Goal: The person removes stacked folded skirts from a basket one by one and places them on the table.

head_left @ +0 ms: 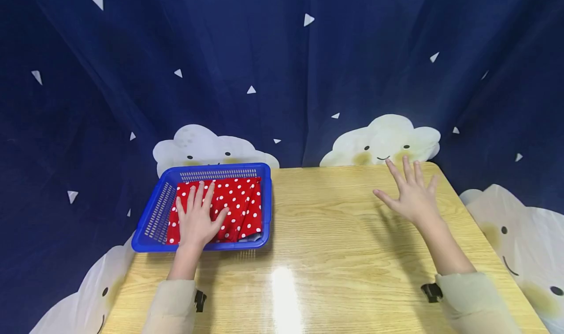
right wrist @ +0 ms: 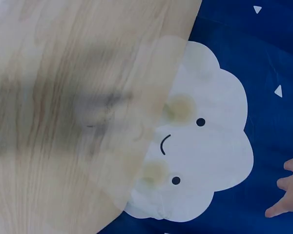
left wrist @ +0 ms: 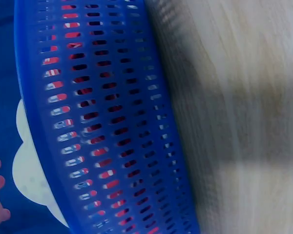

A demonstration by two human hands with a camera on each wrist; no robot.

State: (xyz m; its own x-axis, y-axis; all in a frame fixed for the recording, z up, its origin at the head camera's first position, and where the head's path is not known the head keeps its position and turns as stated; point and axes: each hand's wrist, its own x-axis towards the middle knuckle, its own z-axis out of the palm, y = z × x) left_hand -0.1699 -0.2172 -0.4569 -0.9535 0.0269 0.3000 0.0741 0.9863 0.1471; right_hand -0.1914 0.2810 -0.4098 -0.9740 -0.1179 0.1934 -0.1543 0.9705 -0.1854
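Note:
A blue plastic basket point(head_left: 267, 202) with slotted walls stands at the left of the table. Inside it lies a folded red cloth with white dots point(head_left: 240, 202); a bit of greyish fabric shows under its near right corner. My left hand point(head_left: 198, 221) is over the basket with fingers spread; whether it touches the cloth I cannot tell. To the right, my right hand point(head_left: 413, 197) hovers above the table with fingers apart, holding nothing. The left wrist view shows the basket's slotted side point(left wrist: 107, 117) close up, with red behind the slots. Fingertips point(right wrist: 288, 190) appear at the right wrist view's edge.
The light wooden table point(head_left: 326, 236) has a bright glare patch near its front middle. Behind and around it hangs a dark blue curtain point(head_left: 282, 55) printed with white triangles and smiling clouds. Both forearms wear pale sleeves point(head_left: 169, 307) with small black devices at the wrists.

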